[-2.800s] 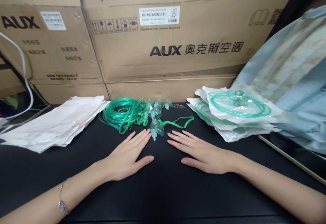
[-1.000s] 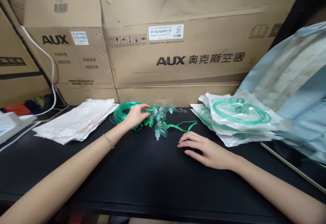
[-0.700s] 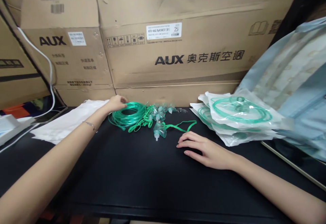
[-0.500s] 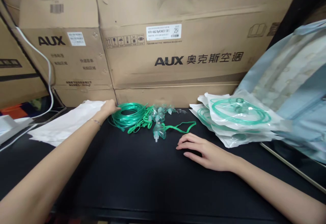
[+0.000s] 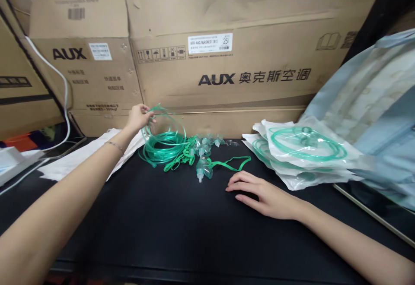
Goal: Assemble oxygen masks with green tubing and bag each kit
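My left hand (image 5: 140,117) pinches a loop of green clear tubing (image 5: 167,115) and holds it above the rest of the coil. The remaining tubing coil (image 5: 164,147) lies on the black table (image 5: 194,229), against the cardboard. Right of it are green elastic straps (image 5: 181,157) and several small clear green mask pieces (image 5: 205,144). One clear mask (image 5: 203,168) sits nearest me, with a green strap (image 5: 231,164) trailing to the right. My right hand (image 5: 259,194) rests on the table just in front of that strap, fingers loosely spread and holding nothing.
Sealed packs of green tubing (image 5: 304,147) are stacked at the right, beside a light blue cloth item (image 5: 372,116). White paper sheets (image 5: 78,157) lie at the left. Cardboard boxes (image 5: 253,99) stand along the back. A white cable (image 5: 66,99) hangs at the left.
My left hand has risen from beside the tubing coil and lifted a loop of tubing off it. My right hand stays in place on the table.
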{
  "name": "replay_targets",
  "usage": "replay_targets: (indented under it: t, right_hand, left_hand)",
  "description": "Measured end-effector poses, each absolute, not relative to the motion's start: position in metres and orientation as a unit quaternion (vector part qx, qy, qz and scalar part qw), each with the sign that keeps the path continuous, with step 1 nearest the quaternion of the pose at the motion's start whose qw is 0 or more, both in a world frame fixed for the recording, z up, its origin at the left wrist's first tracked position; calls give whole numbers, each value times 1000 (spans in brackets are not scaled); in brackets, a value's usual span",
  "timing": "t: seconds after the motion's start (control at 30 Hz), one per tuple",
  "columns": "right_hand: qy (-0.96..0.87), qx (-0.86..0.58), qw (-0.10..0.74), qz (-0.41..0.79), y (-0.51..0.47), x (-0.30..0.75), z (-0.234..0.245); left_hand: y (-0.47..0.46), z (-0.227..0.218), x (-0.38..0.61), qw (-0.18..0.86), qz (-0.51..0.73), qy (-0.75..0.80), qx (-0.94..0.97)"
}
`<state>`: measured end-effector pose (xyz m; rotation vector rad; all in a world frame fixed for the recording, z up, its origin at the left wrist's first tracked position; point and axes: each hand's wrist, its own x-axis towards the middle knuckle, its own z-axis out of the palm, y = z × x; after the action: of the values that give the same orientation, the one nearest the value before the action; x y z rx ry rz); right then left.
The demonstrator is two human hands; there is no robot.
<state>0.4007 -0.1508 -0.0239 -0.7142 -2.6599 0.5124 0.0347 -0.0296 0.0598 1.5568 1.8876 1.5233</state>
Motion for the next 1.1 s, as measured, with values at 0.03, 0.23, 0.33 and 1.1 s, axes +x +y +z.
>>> replay_targets:
  t: [0.03, 0.23, 0.33, 1.1]
  right_hand:
    - [-935, -253, 170, 180, -151, 401, -23]
    - [-935, -265, 170, 164, -152, 403, -23]
    - [-927, -267, 209, 159, -151, 403, -22]
    - [-739, -420, 332, 410, -135, 398, -9]
  left_hand:
    - [-31, 67, 39, 131, 548, 627, 537]
    - [-57, 126, 66, 122, 683, 474, 542]
    - [-81, 153, 80, 172, 693, 411, 566]
    - [-151, 7, 170, 355, 382, 475, 709]
